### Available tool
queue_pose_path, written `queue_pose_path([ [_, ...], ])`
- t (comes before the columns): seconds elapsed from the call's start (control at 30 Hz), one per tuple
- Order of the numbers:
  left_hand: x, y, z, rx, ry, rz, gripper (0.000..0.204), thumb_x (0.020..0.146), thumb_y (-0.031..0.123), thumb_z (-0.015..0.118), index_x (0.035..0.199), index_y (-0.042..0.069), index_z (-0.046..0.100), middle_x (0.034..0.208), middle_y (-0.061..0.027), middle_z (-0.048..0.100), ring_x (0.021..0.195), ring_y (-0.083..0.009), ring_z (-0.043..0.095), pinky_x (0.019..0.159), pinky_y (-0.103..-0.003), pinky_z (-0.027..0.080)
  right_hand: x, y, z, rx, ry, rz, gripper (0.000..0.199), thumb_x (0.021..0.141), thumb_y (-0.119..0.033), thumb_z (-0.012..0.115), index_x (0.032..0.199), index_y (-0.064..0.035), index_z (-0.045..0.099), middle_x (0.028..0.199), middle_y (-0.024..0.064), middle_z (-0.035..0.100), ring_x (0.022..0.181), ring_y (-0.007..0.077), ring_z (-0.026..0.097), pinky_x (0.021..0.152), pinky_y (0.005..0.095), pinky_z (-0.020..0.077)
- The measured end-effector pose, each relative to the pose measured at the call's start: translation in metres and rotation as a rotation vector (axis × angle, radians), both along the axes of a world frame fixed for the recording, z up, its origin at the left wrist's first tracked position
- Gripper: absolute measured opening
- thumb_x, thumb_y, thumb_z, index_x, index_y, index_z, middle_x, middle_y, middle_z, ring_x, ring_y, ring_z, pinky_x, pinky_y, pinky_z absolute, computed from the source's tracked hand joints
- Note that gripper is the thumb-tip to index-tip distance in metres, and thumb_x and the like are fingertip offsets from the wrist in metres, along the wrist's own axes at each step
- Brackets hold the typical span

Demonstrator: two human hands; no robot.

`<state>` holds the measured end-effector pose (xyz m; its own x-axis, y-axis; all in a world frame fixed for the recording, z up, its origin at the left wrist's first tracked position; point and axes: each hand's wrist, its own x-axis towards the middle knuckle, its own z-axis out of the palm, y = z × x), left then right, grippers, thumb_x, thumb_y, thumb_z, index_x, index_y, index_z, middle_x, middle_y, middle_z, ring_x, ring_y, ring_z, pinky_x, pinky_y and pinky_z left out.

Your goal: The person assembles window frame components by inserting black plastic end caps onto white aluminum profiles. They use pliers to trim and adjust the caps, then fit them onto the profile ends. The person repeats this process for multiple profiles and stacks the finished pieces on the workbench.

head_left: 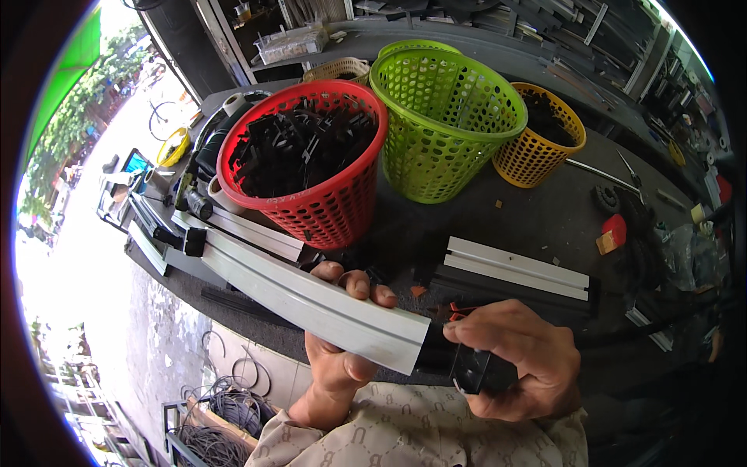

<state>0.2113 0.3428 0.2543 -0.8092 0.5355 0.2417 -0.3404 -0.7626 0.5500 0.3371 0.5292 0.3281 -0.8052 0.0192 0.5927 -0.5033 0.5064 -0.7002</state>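
My left hand [342, 358] is wrapped around a long white grooved profile bar [303, 294], with its fingers over the far edge and the thumb below. A small black end piece [194, 241] sits on the bar's far left end. At the near right end, my right hand [521, 354] pinches a black plastic end fitting [471, 369] between thumb and fingers. The fitting is against or just beside the bar's end; dark shadow hides how far it is in.
Behind stands a red basket [342, 194] full of black plastic parts, beside a green basket [420, 175] and a yellow basket [529, 159] with dark parts. A short white profile [517, 268] lies on the dark table. Coiled cables [233, 416] lie in a crate below left.
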Motion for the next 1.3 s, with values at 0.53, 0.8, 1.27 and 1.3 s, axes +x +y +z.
queue_pose_path([
  [0.53, 0.013, -0.009, -0.048, -0.182, -0.163, -0.055, 0.088, 0.092, 0.028, 0.086, 0.158, 0.003, 0.035, 0.146, -0.0139, 0.057, 0.143, -0.0346, 0.053, 0.119, -0.048, 0.047, -0.005, 0.004, -0.035, -0.196, -0.270, -0.098, 0.064, 0.080, -0.002, 0.083, 0.141, 0.0030, 0.064, 0.119, 0.0162, 0.077, 0.095, 0.0201, 0.076, 0.084, 0.0327, 0.0618],
  [0.8, 0.004, -0.011, -0.082, -0.556, -0.409, -0.332, 0.066, 0.100, 0.036, 0.076, 0.149, 0.002, 0.048, 0.133, -0.0176, 0.067, 0.118, -0.0273, 0.071, 0.094, -0.042, 0.063, -0.001, 0.019, -0.065, -0.583, -0.387, -0.055, 0.059, 0.090, -0.003, 0.076, 0.147, 0.0036, 0.058, 0.124, 0.0158, 0.075, 0.099, 0.0183, 0.074, 0.090, 0.0317, 0.0592],
  [1.27, 0.000, 0.039, -0.052, -0.405, 0.363, -0.116, 0.042, 0.105, 0.035, 0.069, 0.128, 0.001, 0.062, 0.145, -0.0254, 0.058, 0.131, -0.0337, 0.061, 0.117, -0.048, 0.042, 0.006, -0.008, -0.104, -1.182, -0.507, 0.053, 0.051, 0.104, -0.025, 0.071, 0.143, 0.0007, 0.051, 0.130, 0.0160, 0.066, 0.111, 0.0291, 0.074, 0.096, 0.0409, 0.0603],
  [1.3, -0.006, 0.039, -0.052, -0.362, 0.307, -0.150, 0.039, 0.106, 0.035, 0.067, 0.125, 0.001, 0.062, 0.144, -0.0259, 0.059, 0.129, -0.0342, 0.062, 0.115, -0.048, 0.045, 0.009, -0.001, -0.108, -0.784, -0.571, -0.175, 0.053, 0.099, -0.026, 0.075, 0.140, -0.0006, 0.054, 0.130, 0.0152, 0.065, 0.112, 0.0298, 0.072, 0.096, 0.0410, 0.0592],
])
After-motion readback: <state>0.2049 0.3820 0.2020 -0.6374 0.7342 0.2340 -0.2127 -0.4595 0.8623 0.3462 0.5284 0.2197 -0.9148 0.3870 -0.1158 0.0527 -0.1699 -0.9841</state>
